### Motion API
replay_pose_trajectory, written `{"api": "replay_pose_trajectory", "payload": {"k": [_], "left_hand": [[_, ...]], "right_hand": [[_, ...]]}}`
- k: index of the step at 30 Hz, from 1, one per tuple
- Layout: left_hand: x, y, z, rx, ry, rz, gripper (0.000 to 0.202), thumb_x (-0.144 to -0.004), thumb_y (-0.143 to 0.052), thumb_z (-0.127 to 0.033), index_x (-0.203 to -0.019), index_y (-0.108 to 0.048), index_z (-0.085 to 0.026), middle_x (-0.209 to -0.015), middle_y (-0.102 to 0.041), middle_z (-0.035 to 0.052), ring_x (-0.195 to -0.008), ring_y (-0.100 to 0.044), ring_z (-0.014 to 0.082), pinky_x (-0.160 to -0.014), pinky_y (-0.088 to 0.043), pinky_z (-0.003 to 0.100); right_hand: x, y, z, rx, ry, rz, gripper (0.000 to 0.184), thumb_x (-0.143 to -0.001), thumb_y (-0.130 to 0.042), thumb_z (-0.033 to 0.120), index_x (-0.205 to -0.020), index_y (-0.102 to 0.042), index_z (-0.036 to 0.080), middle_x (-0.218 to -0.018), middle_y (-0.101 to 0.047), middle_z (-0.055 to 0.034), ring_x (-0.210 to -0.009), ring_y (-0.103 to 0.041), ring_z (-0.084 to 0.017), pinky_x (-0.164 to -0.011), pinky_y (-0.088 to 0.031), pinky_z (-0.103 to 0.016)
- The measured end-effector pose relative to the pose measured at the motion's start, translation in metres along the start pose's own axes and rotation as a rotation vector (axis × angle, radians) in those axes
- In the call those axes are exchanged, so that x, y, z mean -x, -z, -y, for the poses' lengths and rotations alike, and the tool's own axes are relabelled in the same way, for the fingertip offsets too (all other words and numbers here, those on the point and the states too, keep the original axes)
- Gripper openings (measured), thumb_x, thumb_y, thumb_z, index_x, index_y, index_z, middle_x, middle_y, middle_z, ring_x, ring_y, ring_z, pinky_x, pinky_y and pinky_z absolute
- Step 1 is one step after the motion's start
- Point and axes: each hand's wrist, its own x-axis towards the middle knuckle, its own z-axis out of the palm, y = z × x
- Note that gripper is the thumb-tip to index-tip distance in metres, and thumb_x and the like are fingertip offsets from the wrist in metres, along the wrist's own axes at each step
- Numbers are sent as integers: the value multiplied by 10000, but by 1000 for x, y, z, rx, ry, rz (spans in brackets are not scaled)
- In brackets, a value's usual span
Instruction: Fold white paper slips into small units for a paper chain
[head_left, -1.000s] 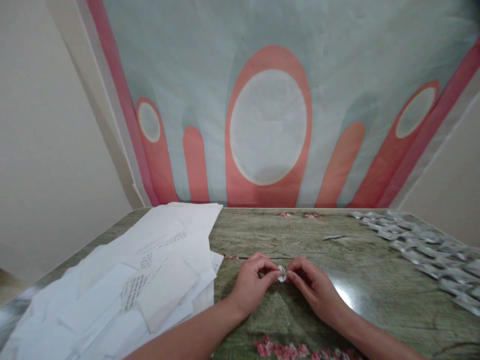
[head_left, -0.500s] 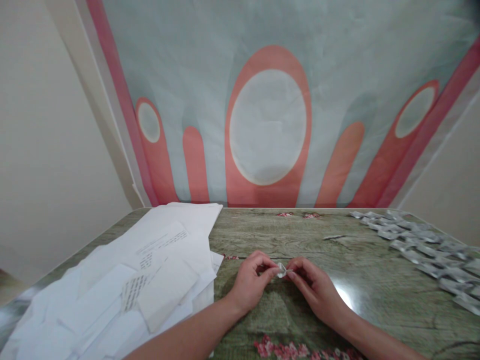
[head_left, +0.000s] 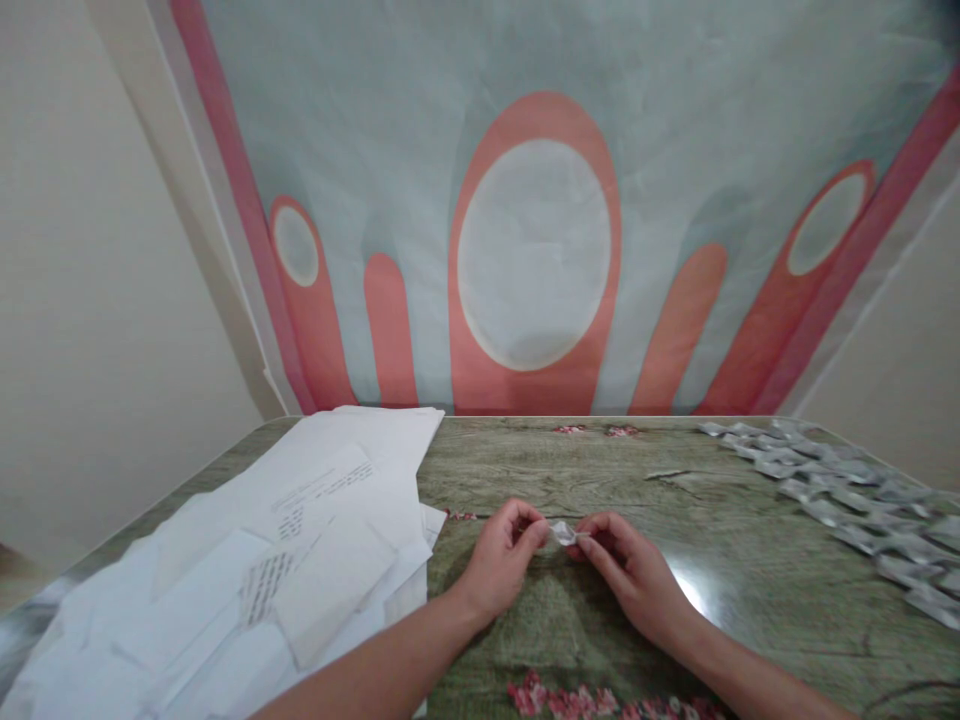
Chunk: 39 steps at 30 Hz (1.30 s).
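My left hand (head_left: 501,556) and my right hand (head_left: 628,572) meet over the middle of the green wood-patterned table (head_left: 720,560). Both pinch a small folded piece of white paper (head_left: 563,533) between thumb and fingertips, left hand on its left end, right hand on its right end. The paper is held just above the tabletop. Both hands are closed around it, with the other fingers curled in.
A loose pile of white paper sheets and strips (head_left: 285,560), some printed, covers the table's left side. Several small folded silvery-white pieces (head_left: 847,495) lie spread along the right edge. A wall hanging with red arches (head_left: 536,250) rises behind the table.
Both hands have drifted slightly away from me with the small paper. The piece now looks stretched a bit wider between the fingertips.
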Motion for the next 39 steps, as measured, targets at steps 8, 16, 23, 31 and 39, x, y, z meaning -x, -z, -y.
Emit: {"api": "replay_pose_trajectory", "payload": {"k": [8, 16, 23, 31, 39], "left_hand": [[1, -1, -1, 75, 3, 20, 156, -867, -514, -298, -860, -515, -142, -782, -546, 11, -736, -532, 144, -705, -422, 265], [2, -1, 2, 38, 12, 70, 173, -842, -563, -285, -942, -550, -145, -855, -587, 25, -805, -547, 151, -740, -432, 265], [7, -2, 2, -137, 10, 76, 267, -735, -673, -203, -991, -615, -153, -885, -625, 39, -780, -562, 162, -723, -434, 266], [6, -1, -3, -174, -19, 35, 155, -746, -656, -224, -882, -653, -149, -835, -629, 29, -741, -566, 154, -681, -435, 243], [6, 0, -5, -216, -24, 37, 113, -773, -621, -251, -809, -664, -153, -773, -630, 28, -725, -564, 158, -670, -428, 241]], "right_hand": [[-3, 1, 10, -47, -76, -72, 335, -809, -530, 534, -812, -563, 201, -722, -649, -29, -700, -623, -184, -661, -489, -291], [-3, 1, 11, -46, -79, -67, 356, -792, -550, 549, -811, -579, 194, -718, -649, -32, -686, -623, -184, -644, -496, -293], [0, 0, 9, -22, -36, -34, 285, -837, -527, 479, -840, -559, 196, -748, -631, -26, -709, -610, -173, -657, -478, -277], [1, 1, 5, 17, -27, 12, 267, -858, -506, 448, -920, -559, 194, -798, -637, -30, -746, -607, -173, -669, -470, -273], [1, 2, 9, 127, 35, 22, 219, -857, -505, 391, -842, -606, 198, -748, -626, -19, -707, -582, -172, -644, -457, -275]]}}
